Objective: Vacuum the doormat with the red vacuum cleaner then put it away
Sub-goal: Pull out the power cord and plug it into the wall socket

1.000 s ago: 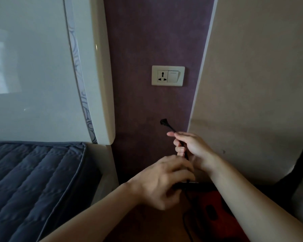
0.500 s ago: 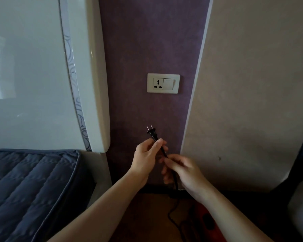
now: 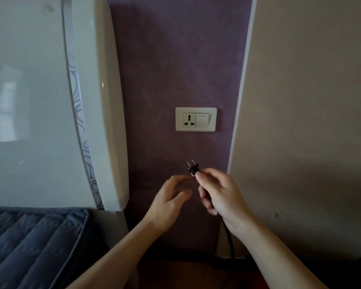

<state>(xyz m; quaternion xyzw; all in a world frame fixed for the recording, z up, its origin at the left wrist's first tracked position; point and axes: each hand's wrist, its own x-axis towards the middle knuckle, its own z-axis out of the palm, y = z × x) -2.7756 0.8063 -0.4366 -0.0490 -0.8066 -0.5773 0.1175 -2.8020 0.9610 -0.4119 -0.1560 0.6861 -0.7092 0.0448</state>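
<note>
Pinching plug [image 3: 193, 169] in right hand [image 3: 221, 195], below socket [image 3: 196, 119], left hand [image 3: 169, 202] spread empty beside

Bedroom in a home, identified by a quilted dark-blue mattress [image 3: 29, 247] at lower left, a glossy white headboard [image 3: 35, 101] with patterned trim at upper left, a purple wall panel [image 3: 175, 59] at centre fitted with a cream socket-and-switch plate [image 3: 196, 119], a beige wall [image 3: 311, 101] at right

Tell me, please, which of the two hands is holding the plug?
The right hand, pinching the black plug just below its prongs; the left hand hangs open beside it, holding nothing.
</note>
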